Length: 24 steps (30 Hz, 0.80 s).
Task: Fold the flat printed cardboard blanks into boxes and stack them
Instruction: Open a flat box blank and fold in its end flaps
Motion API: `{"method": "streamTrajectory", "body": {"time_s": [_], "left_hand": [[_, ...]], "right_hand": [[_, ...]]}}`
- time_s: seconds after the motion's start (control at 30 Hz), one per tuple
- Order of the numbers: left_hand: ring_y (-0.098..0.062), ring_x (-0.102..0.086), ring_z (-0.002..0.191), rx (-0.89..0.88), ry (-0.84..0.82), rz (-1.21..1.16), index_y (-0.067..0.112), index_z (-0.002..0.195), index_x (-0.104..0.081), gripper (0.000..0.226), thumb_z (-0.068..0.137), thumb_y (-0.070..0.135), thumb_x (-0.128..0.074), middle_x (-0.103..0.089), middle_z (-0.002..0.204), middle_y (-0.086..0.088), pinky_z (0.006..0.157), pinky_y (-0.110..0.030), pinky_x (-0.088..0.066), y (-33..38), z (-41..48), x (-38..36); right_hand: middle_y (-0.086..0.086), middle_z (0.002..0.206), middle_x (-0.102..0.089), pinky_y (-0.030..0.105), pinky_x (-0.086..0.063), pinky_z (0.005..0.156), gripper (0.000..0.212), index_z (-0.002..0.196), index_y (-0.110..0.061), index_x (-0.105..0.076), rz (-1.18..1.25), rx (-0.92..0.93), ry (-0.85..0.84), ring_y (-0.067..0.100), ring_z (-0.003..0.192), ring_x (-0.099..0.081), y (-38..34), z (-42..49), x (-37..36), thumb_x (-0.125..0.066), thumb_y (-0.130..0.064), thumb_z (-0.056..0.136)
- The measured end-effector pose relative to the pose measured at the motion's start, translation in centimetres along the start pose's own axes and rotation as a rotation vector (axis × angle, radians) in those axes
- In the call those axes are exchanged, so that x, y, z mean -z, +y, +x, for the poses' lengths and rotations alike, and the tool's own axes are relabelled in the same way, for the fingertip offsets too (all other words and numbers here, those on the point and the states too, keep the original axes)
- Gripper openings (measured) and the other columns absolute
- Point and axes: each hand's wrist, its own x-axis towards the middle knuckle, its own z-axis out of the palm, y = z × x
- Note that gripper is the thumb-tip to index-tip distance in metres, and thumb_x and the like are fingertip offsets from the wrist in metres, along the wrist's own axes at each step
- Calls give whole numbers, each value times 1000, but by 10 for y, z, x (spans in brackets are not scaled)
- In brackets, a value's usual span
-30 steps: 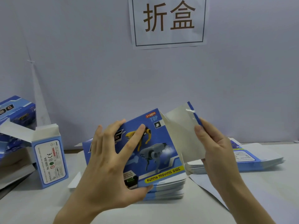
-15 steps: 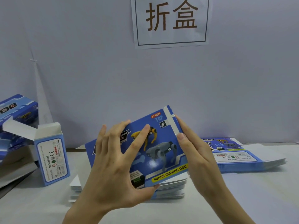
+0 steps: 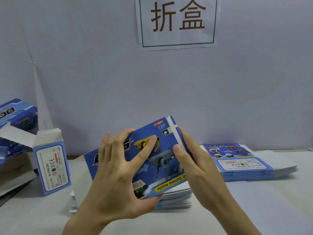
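Head view, a person at a worktop [image 3: 262,209] folding cartons. Centre: the held box [image 3: 160,160], blue card printed with a yellow and a grey toy dog and the words "FUNNY MOVING", is lifted clear of the worktop and tilted, its right end higher than its left. The left hand [image 3: 116,182] grips it from the near side: the thumb hooks under the lower edge while the fingers [image 3: 145,150] lie spread over the printed face, the forefinger reaching the yellow dog. The right hand [image 3: 199,170] takes the right end of the held box, thumb laid on the printed face beside the white strip and the other fingers running along the end panel; that grip is a pinch on the card.

Directly below the held box lies a pile of flat blanks [image 3: 177,195], white edges showing. To the right of the held box, and apart from it, a second pile [image 3: 245,165] lies printed side up. To the left of the held box stands an upright box [image 3: 52,168], top flaps open, label panel facing the viewer. Farther left, finished boxes [image 3: 17,114] lie stacked at the frame edge. Above the held box, a paper sign [image 3: 176,22] with two brown characters hangs on the pale wall.
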Motion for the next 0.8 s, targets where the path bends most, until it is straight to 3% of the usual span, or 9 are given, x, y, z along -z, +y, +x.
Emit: {"method": "streamTrajectory", "body": {"time_s": [0.17,0.27,0.37,0.43,0.5,0.63,0.7,0.8], "left_hand": [[-31,-33,133,-3,35,-42,25,145,-34,101,59,71,-61,-34,139,-18,115,-56,-12,2,0,1],[-31,-32,132,25,51,-63,27,147,-31,104,58,70,-62,-31,140,-17,115,-55,-11,9,0,0],[-33,-34,130,61,72,-80,29,150,-25,108,58,71,-61,-29,143,-14,109,-61,-27,23,0,-5],[-31,-39,125,78,106,-95,29,149,-25,105,60,73,-60,-31,143,-15,101,-53,-39,29,1,-7],[-29,-41,123,74,121,-92,26,146,-30,104,59,73,-61,-33,142,-14,100,-46,-37,29,1,-5],[-31,-35,129,-8,122,13,20,142,-35,101,58,71,-61,-35,140,-16,108,-52,-27,23,2,-3],[-30,-33,131,-19,127,27,19,142,-35,101,59,70,-61,-34,140,-17,109,-55,-25,24,2,-4],[-31,-36,127,25,150,5,19,142,-36,100,59,70,-60,-35,139,-17,104,-59,-34,27,2,-3]], "right_hand": [[-23,102,-68,10,-51,60,42,134,-39,-49,-48,70,42,0,89,-68,-6,-3,-3,-48,-35,92],[-23,108,-68,8,-51,67,37,133,-37,-53,-16,102,67,-2,97,-65,-8,-1,0,-48,-34,96],[-23,111,-69,9,-50,76,34,124,-36,-59,69,80,70,-2,104,-64,-9,1,4,-44,-33,94],[-26,108,-68,6,-48,76,33,124,-33,-61,46,67,61,-5,103,-63,-7,1,1,-46,-28,95],[-27,106,-69,6,-48,74,32,122,-33,-62,54,38,64,-6,101,-63,-4,1,-2,-47,-18,97],[-17,101,-73,17,-55,70,34,114,-38,-64,121,-12,89,5,95,-69,-3,1,-7,-47,-13,98],[-18,98,-73,14,-54,65,34,112,-41,-65,127,-2,96,3,90,-70,-2,-1,-9,-47,-15,98],[-23,103,-71,14,-54,64,31,119,-45,-63,195,-5,18,0,93,-68,-5,-4,-10,-49,-28,97]]}}
